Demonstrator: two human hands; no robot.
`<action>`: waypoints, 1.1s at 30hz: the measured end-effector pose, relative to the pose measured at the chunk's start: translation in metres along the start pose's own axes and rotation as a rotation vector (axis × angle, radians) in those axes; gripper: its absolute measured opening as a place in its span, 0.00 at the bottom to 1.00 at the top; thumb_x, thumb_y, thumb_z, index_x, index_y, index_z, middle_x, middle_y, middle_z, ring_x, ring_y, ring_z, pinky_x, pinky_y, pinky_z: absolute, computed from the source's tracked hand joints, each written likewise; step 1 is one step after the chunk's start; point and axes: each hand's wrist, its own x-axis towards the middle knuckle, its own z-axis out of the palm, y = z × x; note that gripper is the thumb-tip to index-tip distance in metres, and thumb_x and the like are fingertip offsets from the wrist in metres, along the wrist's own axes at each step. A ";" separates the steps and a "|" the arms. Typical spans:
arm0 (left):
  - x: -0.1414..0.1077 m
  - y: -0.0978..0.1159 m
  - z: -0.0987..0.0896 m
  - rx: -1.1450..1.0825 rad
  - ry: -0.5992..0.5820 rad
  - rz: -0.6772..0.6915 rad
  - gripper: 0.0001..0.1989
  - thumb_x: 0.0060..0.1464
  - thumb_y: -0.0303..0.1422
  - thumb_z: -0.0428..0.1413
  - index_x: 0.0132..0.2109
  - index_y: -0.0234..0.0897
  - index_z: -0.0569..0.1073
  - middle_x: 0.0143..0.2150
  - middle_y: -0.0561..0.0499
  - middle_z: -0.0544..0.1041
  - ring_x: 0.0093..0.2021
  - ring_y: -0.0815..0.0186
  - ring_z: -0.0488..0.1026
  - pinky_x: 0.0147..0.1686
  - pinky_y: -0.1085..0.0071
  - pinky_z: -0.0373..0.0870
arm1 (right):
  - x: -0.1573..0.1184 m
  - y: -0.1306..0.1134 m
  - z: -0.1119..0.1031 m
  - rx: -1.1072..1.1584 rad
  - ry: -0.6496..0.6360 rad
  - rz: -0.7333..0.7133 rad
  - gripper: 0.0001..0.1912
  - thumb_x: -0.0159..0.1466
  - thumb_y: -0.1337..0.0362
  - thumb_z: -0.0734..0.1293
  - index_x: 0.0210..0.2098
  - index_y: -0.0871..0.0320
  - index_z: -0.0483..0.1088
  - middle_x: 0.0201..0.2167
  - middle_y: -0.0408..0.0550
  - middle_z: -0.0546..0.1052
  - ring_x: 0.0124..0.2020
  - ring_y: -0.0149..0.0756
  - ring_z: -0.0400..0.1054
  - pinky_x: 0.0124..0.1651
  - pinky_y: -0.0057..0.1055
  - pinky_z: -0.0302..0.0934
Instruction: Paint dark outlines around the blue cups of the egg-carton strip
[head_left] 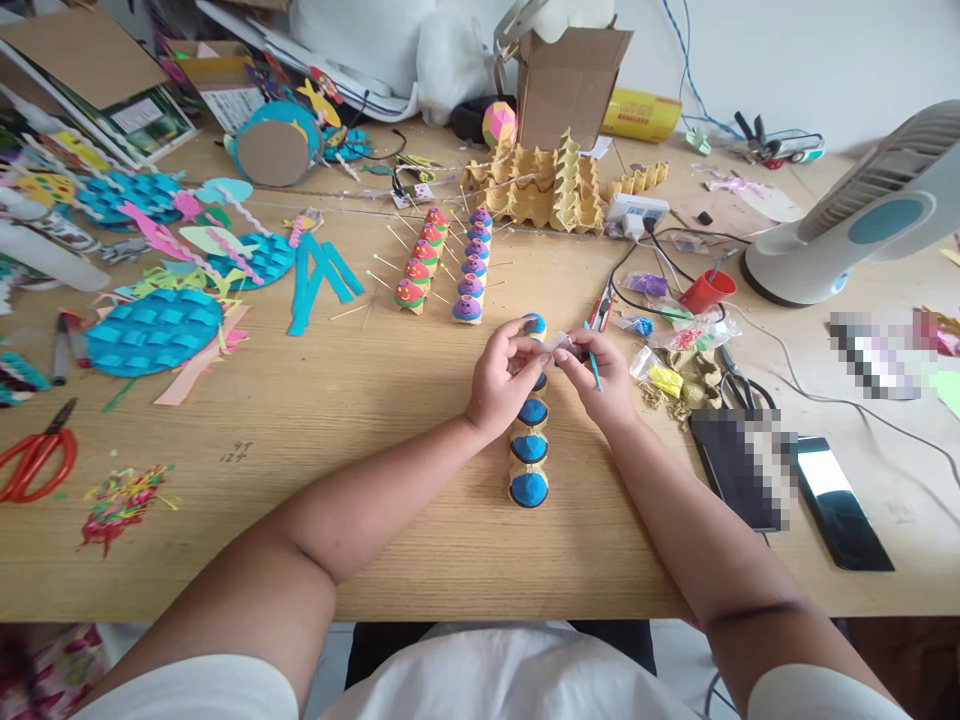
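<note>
Blue egg-carton caterpillar (529, 452) lies under both hands; left hand (499, 375) and right hand (600, 375) pinch a tiny piece (559, 343), gently, at its twelve o'clock end.

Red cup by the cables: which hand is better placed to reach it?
Right, probably. The red cup stands on the right hand's side, nearer it than the left hand, which would have to cross over the blue-topped row.

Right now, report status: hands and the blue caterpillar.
Left hand and right hand pinch a small clear piece. Blue caterpillar lies under them. Scissors to the right.
</note>
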 end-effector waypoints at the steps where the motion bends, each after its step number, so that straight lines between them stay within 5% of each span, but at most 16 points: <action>1: 0.000 -0.001 0.000 0.004 0.005 -0.001 0.27 0.65 0.47 0.66 0.63 0.45 0.68 0.43 0.51 0.84 0.40 0.66 0.84 0.44 0.66 0.83 | 0.000 -0.001 0.000 -0.009 -0.010 -0.002 0.18 0.62 0.43 0.79 0.35 0.50 0.79 0.32 0.42 0.78 0.34 0.35 0.68 0.42 0.37 0.65; 11: -0.001 0.001 -0.001 0.066 -0.005 0.036 0.24 0.66 0.48 0.64 0.61 0.45 0.69 0.39 0.52 0.82 0.39 0.64 0.83 0.42 0.65 0.82 | -0.001 0.000 -0.005 -0.198 0.053 -0.139 0.13 0.68 0.47 0.75 0.37 0.47 0.81 0.37 0.45 0.83 0.42 0.43 0.73 0.55 0.44 0.68; 23: 0.000 -0.001 0.000 -0.061 0.010 0.049 0.28 0.63 0.49 0.68 0.63 0.44 0.69 0.41 0.52 0.85 0.41 0.67 0.83 0.46 0.69 0.81 | 0.000 0.011 -0.003 0.085 0.051 0.016 0.18 0.64 0.44 0.78 0.36 0.51 0.78 0.30 0.39 0.78 0.30 0.29 0.68 0.37 0.30 0.65; 33: 0.000 0.000 0.000 -0.088 0.046 0.001 0.25 0.61 0.49 0.69 0.57 0.44 0.71 0.39 0.53 0.84 0.37 0.69 0.81 0.42 0.70 0.79 | 0.001 0.002 -0.003 0.031 -0.055 0.016 0.17 0.64 0.45 0.78 0.35 0.52 0.80 0.31 0.43 0.83 0.32 0.32 0.73 0.42 0.34 0.71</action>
